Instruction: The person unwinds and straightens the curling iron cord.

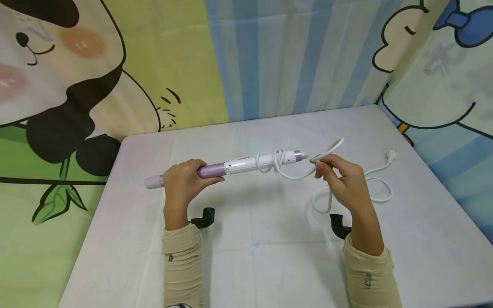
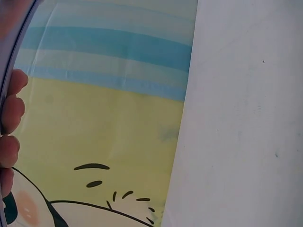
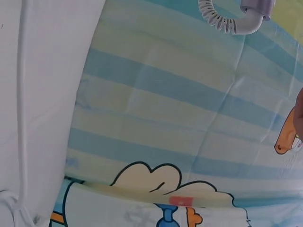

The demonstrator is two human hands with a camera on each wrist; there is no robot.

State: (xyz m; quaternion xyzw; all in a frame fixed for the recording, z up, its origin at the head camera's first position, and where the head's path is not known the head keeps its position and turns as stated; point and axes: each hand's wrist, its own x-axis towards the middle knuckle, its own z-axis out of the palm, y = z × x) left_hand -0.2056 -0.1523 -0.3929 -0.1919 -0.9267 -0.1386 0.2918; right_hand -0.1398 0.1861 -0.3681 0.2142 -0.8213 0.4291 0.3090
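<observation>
My left hand [image 1: 184,182] grips a curling iron [image 1: 242,165] by its lilac barrel. Its lilac tip points left and its white handle points right, held over the table. In the left wrist view, the fingers [image 2: 13,111] curl around the edge of the barrel. White cord [image 1: 279,160] loops loosely around the handle. Beyond the handle's end, my right hand [image 1: 344,179] pinches the cord between thumb and fingers. The ribbed cord sleeve [image 3: 226,23] bends out of the handle end in the right wrist view.
The cord's slack lies in loops on the right of the white-covered table [image 1: 250,265], ending in a plug [image 1: 391,155]. A cartoon-printed curtain [image 1: 265,60] stands behind the table and along its sides. Black curved mounts [image 1: 204,218] sit at both wrists.
</observation>
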